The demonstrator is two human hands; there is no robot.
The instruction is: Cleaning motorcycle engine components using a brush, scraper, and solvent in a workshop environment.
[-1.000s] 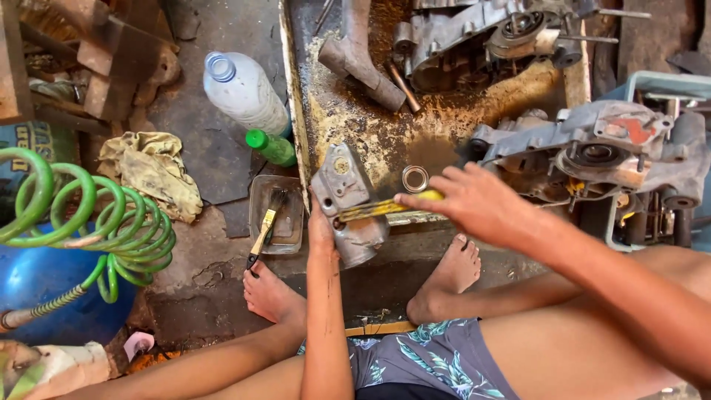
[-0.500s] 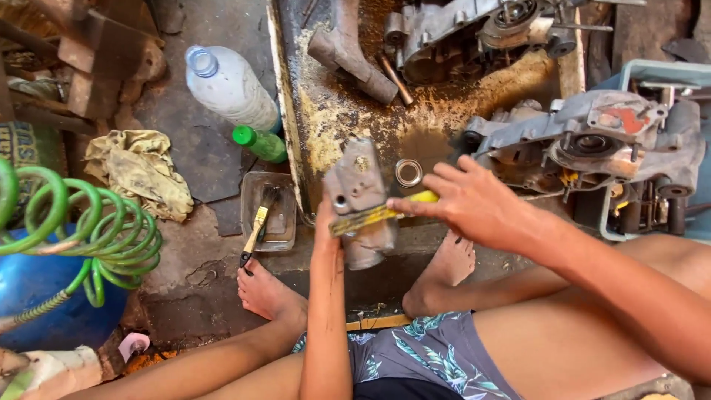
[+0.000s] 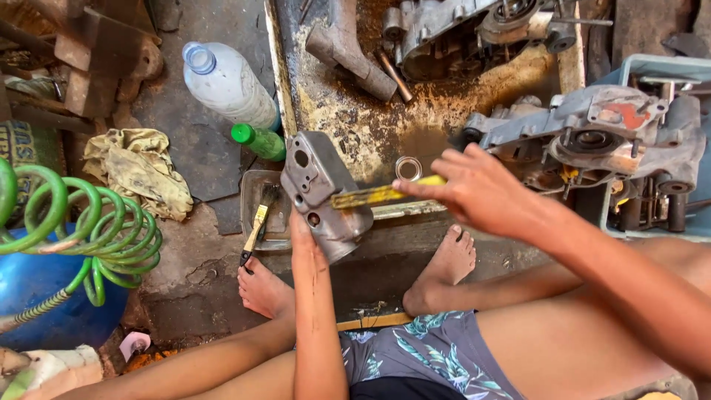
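Your left hand [image 3: 302, 235] was wrapped around the underside of a grey metal engine cover [image 3: 320, 191], holding it up just above the near edge of the rusty, oily tray [image 3: 348, 126]. Your right hand [image 3: 481, 191] pinched a yellow-handled tool [image 3: 381, 194] between thumb and fingers, its tip lying against the cover's right side. A small metal ring [image 3: 408, 167] sat on the tray just beyond the tool. To the left, a paintbrush [image 3: 256, 226] lay in a shallow tin [image 3: 252, 194], near a green bottle [image 3: 258, 141].
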